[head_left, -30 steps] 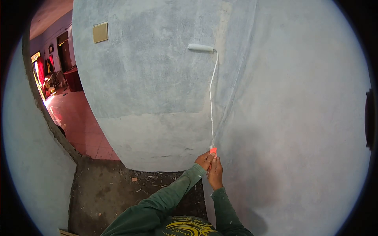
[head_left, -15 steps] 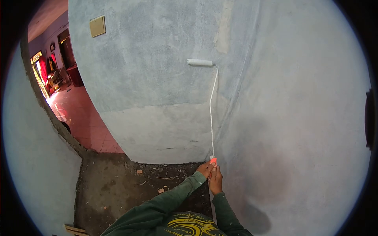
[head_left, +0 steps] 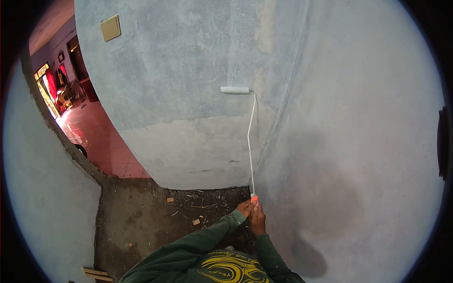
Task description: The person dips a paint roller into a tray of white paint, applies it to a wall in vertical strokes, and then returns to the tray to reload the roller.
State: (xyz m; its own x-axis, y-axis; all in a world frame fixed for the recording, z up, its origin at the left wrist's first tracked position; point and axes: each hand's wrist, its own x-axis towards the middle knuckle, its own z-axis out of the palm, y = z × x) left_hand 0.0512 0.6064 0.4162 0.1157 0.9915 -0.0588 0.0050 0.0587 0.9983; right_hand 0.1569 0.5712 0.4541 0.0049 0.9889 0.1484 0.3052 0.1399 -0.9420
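A white paint roller (head_left: 235,89) lies level against the wall (head_left: 174,70), above the border between its grey-blue upper part and paler lower part. Its long, slightly bent white rod runs down to an orange handle (head_left: 255,199). Both my hands are closed round that handle, close together and low in view. My left hand (head_left: 245,208) grips from the left side, and my right hand (head_left: 257,221) sits beside it on the right, a little lower. The lower end of the handle is hidden by my fingers.
A light switch (head_left: 111,28) is on the wall at upper left. On the right, another wall (head_left: 358,141) meets it in a corner. A doorway shows a pink tiled floor (head_left: 111,146). Rubble and brick bits (head_left: 196,221) lie on the dirt floor; wooden strips (head_left: 98,274) lie at bottom left.
The roller has moved down the wall, closer to the border with the paler part. My hands, still on the handle, sit slightly lower. The view has shifted a little.
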